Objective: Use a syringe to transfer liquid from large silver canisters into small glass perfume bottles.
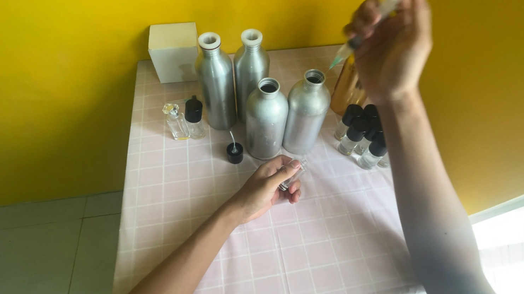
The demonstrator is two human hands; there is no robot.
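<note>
A clear syringe (382, 12) is gripped by the raised right hand (395, 44), tip angled down-left; a small glass vial (293, 175) is pinched, tilted, by the left hand (269, 189).

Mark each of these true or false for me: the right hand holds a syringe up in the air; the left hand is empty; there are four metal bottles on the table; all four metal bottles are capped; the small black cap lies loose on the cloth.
1. The right hand holds a syringe raised above the table. True.
2. The left hand is empty. False: it holds a small clear vial.
3. Four metal bottles stand on the table. True.
4. All four metal bottles are capped. False: their necks are open, without caps.
5. A small black cap lies loose on the cloth. True, in front of the bottles.
</note>
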